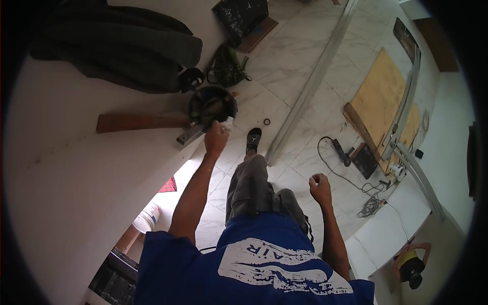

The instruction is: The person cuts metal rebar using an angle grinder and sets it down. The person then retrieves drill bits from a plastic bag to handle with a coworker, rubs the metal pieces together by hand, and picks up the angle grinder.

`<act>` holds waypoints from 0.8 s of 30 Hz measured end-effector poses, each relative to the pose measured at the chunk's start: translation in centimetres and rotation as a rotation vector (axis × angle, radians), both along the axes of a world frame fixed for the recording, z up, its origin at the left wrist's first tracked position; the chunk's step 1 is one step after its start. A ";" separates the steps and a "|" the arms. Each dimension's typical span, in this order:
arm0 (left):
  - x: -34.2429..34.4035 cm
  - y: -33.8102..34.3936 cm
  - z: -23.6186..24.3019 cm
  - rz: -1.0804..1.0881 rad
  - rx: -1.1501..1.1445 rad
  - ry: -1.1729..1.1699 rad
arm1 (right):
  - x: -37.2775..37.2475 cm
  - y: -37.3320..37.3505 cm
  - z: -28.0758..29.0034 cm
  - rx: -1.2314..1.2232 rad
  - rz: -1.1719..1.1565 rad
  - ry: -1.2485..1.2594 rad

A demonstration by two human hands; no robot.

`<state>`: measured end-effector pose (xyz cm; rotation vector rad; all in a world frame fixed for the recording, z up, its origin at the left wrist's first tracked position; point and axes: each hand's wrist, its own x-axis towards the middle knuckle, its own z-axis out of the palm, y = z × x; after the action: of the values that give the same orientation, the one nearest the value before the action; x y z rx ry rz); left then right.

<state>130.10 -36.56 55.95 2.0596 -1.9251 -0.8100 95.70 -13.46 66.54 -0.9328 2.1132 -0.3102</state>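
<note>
My left hand [217,140] is stretched forward with closed fingers, a crumpled white cloth or paper [230,122] showing at its far side. Just beyond it stands a round black bucket [212,105] with tools or materials inside, too dark to make out. A metal bar [189,136] lies beside my left hand, and a reddish wooden board [140,122] runs off to the left. My right hand [319,187] hangs over the tiled floor with curled fingers, away from any object; what it may hold is hidden.
A long metal profile [310,84] crosses the floor. To the right are an angle grinder [340,152], its coiled cable [373,206], a plywood sheet [378,96] and a person [412,265]. Dark cloth [127,46] and a backpack [227,66] lie far left; a white bucket [147,217] stands nearer.
</note>
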 end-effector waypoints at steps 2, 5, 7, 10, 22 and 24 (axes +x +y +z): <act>2.5 -4.0 -3.7 0.019 -0.073 -0.066 | -1.8 1.5 -0.9 0.124 0.042 0.061; 6.1 -8.9 -7.8 0.003 -0.028 -0.136 | -3.5 4.3 -1.8 0.249 -0.002 0.057; 8.4 -11.0 -10.0 0.035 -0.024 -0.182 | -4.2 6.6 -2.3 0.342 -0.074 0.045; 9.9 -13.1 -12.2 0.106 0.032 -0.167 | -4.9 8.2 -1.6 0.450 -0.108 0.025; -4.5 -11.9 -4.4 -0.390 0.409 0.234 | -6.6 5.4 1.8 0.312 -0.537 -0.146; -13.0 -13.3 5.4 -0.457 0.573 0.521 | -7.4 6.8 2.1 0.257 -0.659 -0.119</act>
<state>117.11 -49.83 61.39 1.3931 -2.0053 -1.9643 88.32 -6.69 68.64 -0.0478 2.2290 -0.3954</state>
